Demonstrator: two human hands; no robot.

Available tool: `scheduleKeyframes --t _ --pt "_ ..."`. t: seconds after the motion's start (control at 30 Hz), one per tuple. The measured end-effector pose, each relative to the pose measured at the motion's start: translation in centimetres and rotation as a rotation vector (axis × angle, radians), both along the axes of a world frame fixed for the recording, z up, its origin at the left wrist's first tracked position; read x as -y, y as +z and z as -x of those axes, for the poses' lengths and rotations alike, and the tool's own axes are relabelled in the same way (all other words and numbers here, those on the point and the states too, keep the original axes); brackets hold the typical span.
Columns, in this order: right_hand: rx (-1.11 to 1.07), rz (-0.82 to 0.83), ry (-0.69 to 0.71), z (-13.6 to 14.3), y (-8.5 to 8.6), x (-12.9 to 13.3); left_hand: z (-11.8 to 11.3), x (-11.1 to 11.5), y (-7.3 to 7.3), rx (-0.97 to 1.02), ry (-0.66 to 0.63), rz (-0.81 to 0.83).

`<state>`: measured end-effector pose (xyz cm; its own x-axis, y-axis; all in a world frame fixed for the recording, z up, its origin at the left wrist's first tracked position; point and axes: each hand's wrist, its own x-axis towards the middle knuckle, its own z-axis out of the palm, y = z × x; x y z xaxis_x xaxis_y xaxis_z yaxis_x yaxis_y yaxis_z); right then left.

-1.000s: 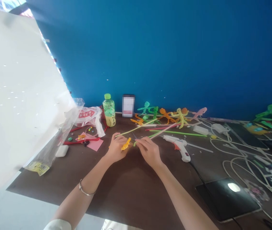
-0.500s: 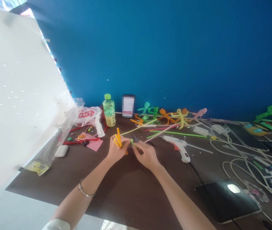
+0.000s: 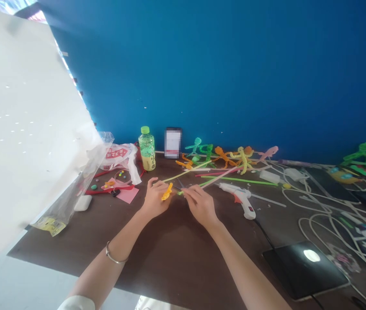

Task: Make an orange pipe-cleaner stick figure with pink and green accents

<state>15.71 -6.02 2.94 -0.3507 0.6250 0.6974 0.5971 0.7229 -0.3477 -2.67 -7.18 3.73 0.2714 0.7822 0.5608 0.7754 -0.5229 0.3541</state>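
Observation:
My left hand (image 3: 156,200) is closed around an orange-yellow pipe-cleaner figure (image 3: 167,192), part of which shows between the fingers. Close to it, my right hand (image 3: 200,203) pinches a small green pipe-cleaner piece (image 3: 180,193) at the fingertips. The green piece lies in the narrow gap between both hands; whether it joins the orange-yellow one is hidden. Just behind the fingers, the tip of a pair of scissors (image 3: 181,184) shows on the table. Loose pipe cleaners, among them a pale pink one (image 3: 220,177) and a bright green one (image 3: 250,181), lie beyond my right hand.
A glue gun (image 3: 243,200) lies right of my hands, its cord running to a dark tablet (image 3: 305,269). Bent pipe-cleaner figures (image 3: 243,159), a bottle (image 3: 147,150) and a phone (image 3: 173,143) stand along the blue wall. White cables (image 3: 312,224) tangle at the right.
The orange-yellow figure has tilted over from upright in my left hand, and that hand has turned. My right hand has shifted slightly, still at the green piece.

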Motion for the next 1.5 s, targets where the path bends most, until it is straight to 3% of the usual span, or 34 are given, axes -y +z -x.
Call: scheduleKeyframes --t 0.17,0.33,0.47,0.67,0.8,0.93,1.1,1.23,1.4,1.5 --pt "-0.134 0.222 -0.003 0.3 0.1 -0.1 -0.3 0.0 0.5 0.115 -0.094 0.077" --pt "-0.040 0.287 -0.004 1.0 0.1 0.3 -0.5 -0.2 -0.2 0.324 -0.183 0.062" --pt "0.134 0.201 -0.023 1.4 0.0 1.0 -0.8 -0.2 -0.7 0.329 -0.084 0.051" --pt "0.423 -0.051 -0.063 1.1 0.5 1.1 -1.0 0.1 -0.6 0.162 0.107 0.004" --pt "0.484 -0.175 -0.057 0.7 0.9 0.8 -0.6 0.0 -0.3 0.018 0.069 -0.045" --pt "0.353 -0.192 -0.026 0.3 0.9 0.5 -0.1 0.0 0.1 -0.024 0.012 -0.027" --pt "0.154 -0.094 0.067 0.0 0.5 0.2 0.2 -0.1 0.0 -0.054 -0.035 0.017" --pt "-0.039 0.105 0.104 -0.1 0.4 0.0 0.1 0.1 0.3 -0.033 -0.119 0.124" --pt "-0.294 0.458 0.109 0.6 0.1 -0.4 -0.2 0.1 0.9 0.156 -0.149 0.265" --pt "-0.285 0.508 0.105 1.4 -0.4 -0.1 -0.4 0.1 0.5 0.300 -0.091 0.243"
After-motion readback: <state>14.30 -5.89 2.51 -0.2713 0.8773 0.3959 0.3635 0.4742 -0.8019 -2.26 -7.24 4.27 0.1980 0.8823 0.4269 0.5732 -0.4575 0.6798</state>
